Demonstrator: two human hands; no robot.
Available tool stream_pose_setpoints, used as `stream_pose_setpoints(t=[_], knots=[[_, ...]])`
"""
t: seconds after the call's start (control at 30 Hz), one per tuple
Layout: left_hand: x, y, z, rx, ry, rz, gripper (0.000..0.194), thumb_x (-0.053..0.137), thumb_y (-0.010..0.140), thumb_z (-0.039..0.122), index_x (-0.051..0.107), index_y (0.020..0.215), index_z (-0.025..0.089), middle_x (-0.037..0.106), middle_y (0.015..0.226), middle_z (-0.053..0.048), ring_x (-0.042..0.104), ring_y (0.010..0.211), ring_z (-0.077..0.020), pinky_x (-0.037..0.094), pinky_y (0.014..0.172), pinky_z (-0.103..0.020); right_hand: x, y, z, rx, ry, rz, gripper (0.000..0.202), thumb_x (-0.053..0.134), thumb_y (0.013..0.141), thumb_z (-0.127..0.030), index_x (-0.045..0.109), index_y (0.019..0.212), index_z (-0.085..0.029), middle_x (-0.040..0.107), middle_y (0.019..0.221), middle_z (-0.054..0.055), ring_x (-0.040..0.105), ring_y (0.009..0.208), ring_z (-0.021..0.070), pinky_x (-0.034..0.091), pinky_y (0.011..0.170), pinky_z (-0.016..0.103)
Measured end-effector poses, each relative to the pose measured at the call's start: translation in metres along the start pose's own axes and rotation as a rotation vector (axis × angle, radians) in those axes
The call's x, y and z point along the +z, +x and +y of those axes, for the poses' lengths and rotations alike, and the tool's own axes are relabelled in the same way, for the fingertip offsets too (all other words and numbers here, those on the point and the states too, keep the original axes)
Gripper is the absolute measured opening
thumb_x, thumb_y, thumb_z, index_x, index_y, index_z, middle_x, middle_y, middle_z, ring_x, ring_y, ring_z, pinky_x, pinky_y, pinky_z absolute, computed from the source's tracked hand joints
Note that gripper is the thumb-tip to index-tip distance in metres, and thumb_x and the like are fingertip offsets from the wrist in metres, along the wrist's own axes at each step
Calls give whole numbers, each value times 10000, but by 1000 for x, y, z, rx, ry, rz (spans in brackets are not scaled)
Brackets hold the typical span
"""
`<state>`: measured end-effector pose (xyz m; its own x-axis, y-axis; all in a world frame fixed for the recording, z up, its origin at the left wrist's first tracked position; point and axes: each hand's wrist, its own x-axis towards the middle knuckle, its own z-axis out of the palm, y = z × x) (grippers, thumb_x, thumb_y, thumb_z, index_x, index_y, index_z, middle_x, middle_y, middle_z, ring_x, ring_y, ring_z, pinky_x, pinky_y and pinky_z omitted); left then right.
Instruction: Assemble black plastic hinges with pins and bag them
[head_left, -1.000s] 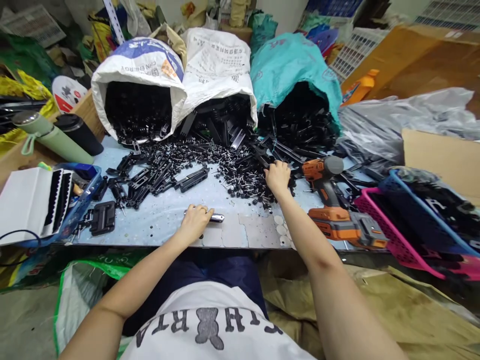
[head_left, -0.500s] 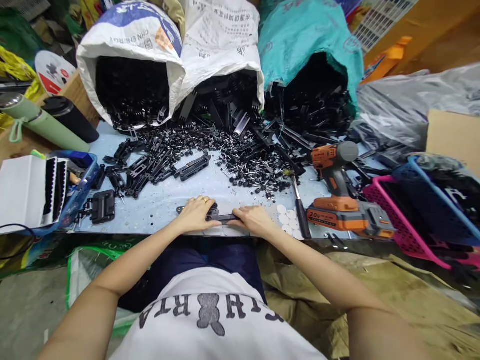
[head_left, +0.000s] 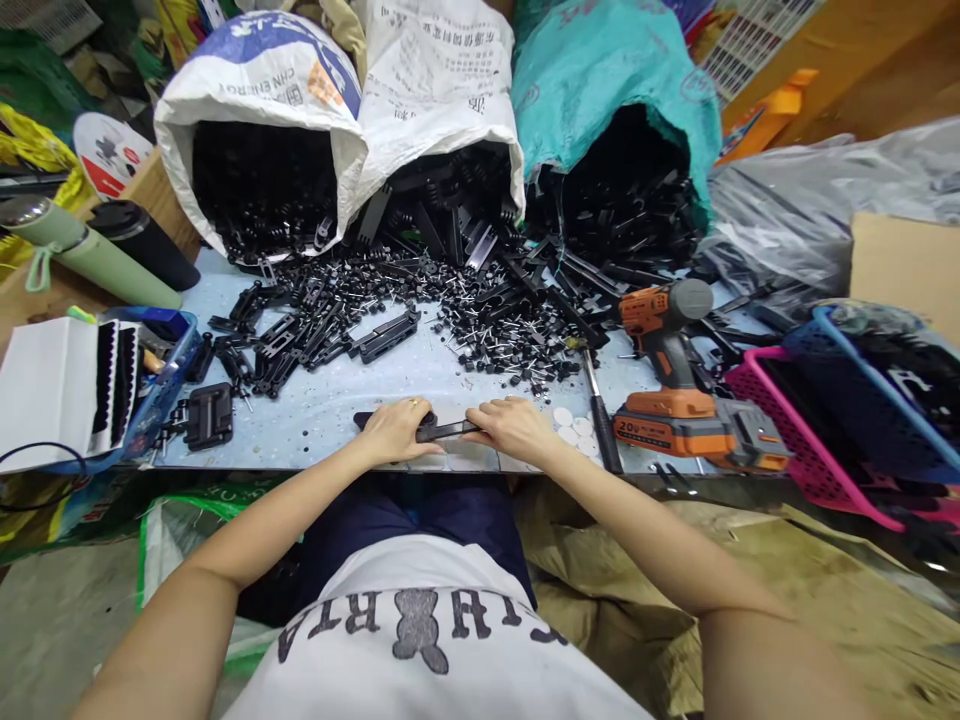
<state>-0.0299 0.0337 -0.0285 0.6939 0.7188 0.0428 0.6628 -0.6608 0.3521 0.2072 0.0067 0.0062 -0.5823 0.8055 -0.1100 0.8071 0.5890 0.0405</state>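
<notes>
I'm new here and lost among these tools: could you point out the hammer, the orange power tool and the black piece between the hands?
Hammer [head_left: 602, 422], head view: on its black grip.
Orange power tool [head_left: 669, 362], head view: on its handle.
Black piece [head_left: 448, 431], head view: on its exposed stretch.

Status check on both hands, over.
Left hand, right hand: both on black bar. Bar spans the gap between them. Drill off to the right, touching neither.
</notes>
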Motion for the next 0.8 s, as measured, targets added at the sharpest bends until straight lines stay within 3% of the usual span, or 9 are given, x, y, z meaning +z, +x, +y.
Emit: stream_pose_setpoints(t=[0.1, 0.17, 0.23, 0.37, 0.53, 0.6, 0.7, 0.8], knots=[[-8, 39, -1, 39, -34, -3, 486, 454, 855, 529, 457, 1200, 186, 536, 1135, -92, 501, 1062, -231, 410, 885, -355, 9, 4, 18, 56, 85, 27, 436, 376, 913, -531, 601, 895, -159, 623, 855, 78, 556, 835, 187, 293, 753, 296], [-11, 77, -4, -33, -22, 43, 350, 372, 917, 294, 449, 1244, 197, 515, 1164, -95, 488, 1070, -209, 400, 910, -344, 13, 15, 26, 135, 109, 75, 400, 368, 931, -484, 601, 966, -161, 616, 942, 86, 536, 918, 197, 303, 800, 301], [-12, 115, -6, -124, 50, 49, 368, 358, 879, 140, 494, 1216, 197, 513, 1141, -107, 484, 1067, -216, 409, 894, -342, 16, 34, 28, 271, 88, 119, 344, 367, 946, -410, 579, 1032, -153, 596, 991, 99, 516, 950, 206, 323, 788, 297], [-5, 161, -7, -196, 136, 21, 297, 402, 849, 122, 548, 1107, 129, 499, 1143, -161, 479, 1073, -269, 443, 840, -379, 23, 71, 23, 458, 20, 103, 237, 419, 918, -283, 558, 1013, -116, 562, 1013, 130, 507, 943, 224, 359, 744, 294], [4, 169, -14, -227, 138, 24, 305, 316, 875, 68, 570, 1043, 78, 547, 1078, -173, 512, 1048, -259, 443, 848, -374, 29, 71, 21, 489, 55, 82, 218, 407, 882, -195, 573, 982, -95, 560, 974, 135, 545, 882, 214, 398, 722, 288], [3, 169, -16, -208, 121, 15, 292, 325, 868, 50, 582, 1006, 66, 570, 1038, -164, 530, 1027, -243, 431, 870, -355, 27, 58, 22, 486, 166, 166, 240, 413, 870, -193, 582, 1015, -103, 552, 1010, 131, 559, 858, 196, 421, 731, 286], [-3, 162, -18, -194, 88, 28, 252, 360, 867, 64, 565, 1014, 52, 579, 1027, -166, 550, 998, -228, 424, 881, -337, 20, 37, 16, 356, 461, 370, 250, 415, 871, -192, 609, 1020, -137, 557, 1046, 112, 573, 857, 161, 446, 756, 270], [-11, 136, -21, -176, 55, 89, 236, 362, 903, 143, 531, 1053, 76, 571, 1061, -149, 544, 1019, -219, 418, 899, -333, 13, 27, 2, 252, 702, 412, 213, 457, 888, -277, 612, 966, -153, 610, 867, 65, 588, 749, 135, 456, 688, 246]])
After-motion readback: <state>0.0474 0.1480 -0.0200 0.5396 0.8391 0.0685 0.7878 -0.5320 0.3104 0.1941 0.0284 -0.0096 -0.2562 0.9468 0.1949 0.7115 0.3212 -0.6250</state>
